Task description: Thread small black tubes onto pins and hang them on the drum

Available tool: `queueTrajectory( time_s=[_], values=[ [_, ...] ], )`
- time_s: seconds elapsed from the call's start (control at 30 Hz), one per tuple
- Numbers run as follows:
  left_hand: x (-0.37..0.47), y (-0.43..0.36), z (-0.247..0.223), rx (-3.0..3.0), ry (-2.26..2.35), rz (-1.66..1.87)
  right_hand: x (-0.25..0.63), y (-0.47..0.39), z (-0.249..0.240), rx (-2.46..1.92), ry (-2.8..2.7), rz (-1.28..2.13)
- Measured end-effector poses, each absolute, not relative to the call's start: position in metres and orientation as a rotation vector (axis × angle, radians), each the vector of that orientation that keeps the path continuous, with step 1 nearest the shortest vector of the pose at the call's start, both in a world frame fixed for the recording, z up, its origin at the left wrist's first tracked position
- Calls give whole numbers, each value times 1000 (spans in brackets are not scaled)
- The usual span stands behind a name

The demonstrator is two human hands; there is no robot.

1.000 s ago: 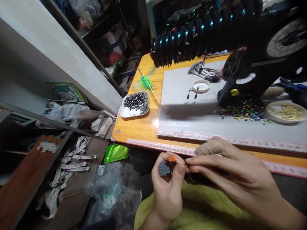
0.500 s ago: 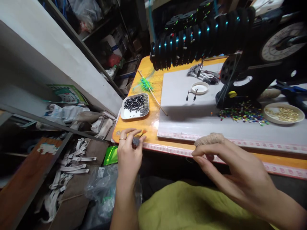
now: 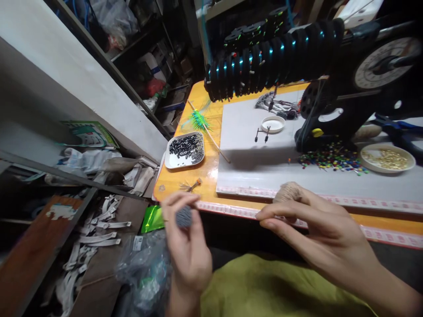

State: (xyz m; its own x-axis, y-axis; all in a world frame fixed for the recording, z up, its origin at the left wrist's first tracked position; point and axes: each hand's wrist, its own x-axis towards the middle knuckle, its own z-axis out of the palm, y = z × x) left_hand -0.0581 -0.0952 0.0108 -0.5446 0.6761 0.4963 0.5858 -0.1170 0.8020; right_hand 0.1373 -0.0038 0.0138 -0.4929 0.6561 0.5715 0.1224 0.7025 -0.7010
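My left hand (image 3: 188, 237) is in front of the table's near left edge, slightly blurred, its fingers apart and holding nothing visible. A grey ribbed wrap (image 3: 183, 217) shows on one of its fingers. Just beyond it, a small bundle of fine wires with an orange tip (image 3: 191, 185) lies on the orange tabletop (image 3: 208, 176). My right hand (image 3: 317, 224) hovers at the front edge, thumb and index fingertip pressed together. Whatever is pinched there is too fine to make out. Beige wrapping (image 3: 287, 192) covers another of its fingers.
A white tray of black tubes (image 3: 185, 165) stands at the left, near a stick with green bristles (image 3: 199, 119). On the grey board (image 3: 244, 176) are coloured beads (image 3: 333, 158), a dish of gold pieces (image 3: 386, 158) and a white dish (image 3: 272, 124). A black spool-laden machine (image 3: 317, 105) looms above.
My left hand has let go of the orange-tipped wire bundle, left on the tabletop, and drawn back toward me, turning palm up. My right hand stays pinched, barely shifted.
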Motion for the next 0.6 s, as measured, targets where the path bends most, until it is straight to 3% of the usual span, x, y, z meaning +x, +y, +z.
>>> queueTrajectory(
  time_s=[0.23,0.6],
  values=[
    [-11,-100,-9,808,1205,1368,138,-6,12,-567,-2030,784],
    [-8,-105,-5,993,1435,1192,139,-5,11,-530,-2040,736]
  ],
)
